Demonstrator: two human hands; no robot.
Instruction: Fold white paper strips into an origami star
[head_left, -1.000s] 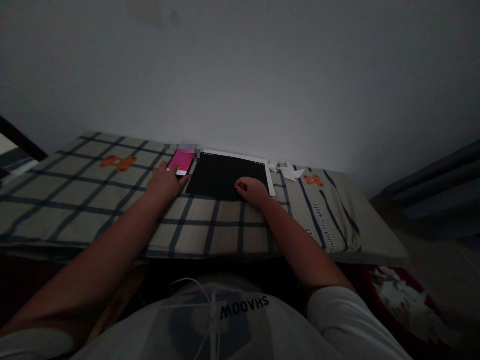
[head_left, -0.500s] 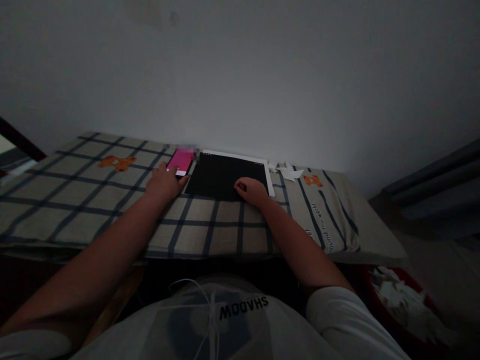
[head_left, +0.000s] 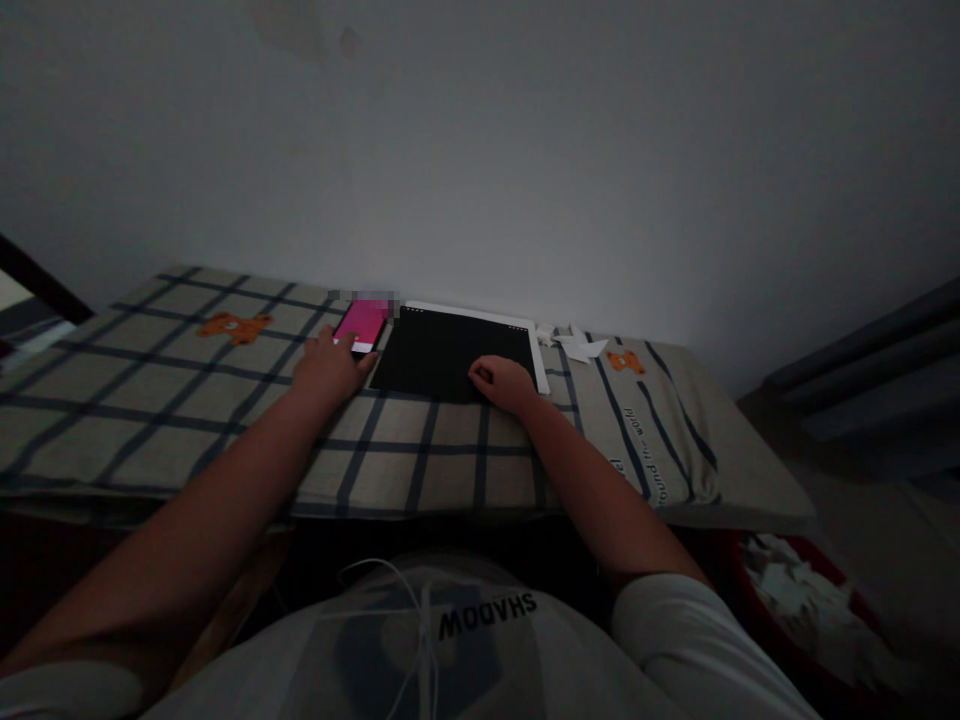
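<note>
A phone [head_left: 362,325] with a lit pink screen lies on the checked tablecloth, its far end blurred out. My left hand [head_left: 330,366] rests over the phone's near end, fingers spread, with the fingertips at the lower part of the screen. To the right of the phone is a flat black sheet or pad [head_left: 442,350] with a white border along its far and right sides. My right hand [head_left: 504,382] lies on the near right part of that black surface, its fingers curled in. Whether anything is inside the curled fingers is hidden.
Crumpled and torn white paper [head_left: 581,346] lies right of the black pad, against the wall. The tablecloth [head_left: 450,450] has bear prints. A red bin [head_left: 806,545] full of paper scraps stands below the table's right end. A thin white cable [head_left: 409,585] hangs over my shirt.
</note>
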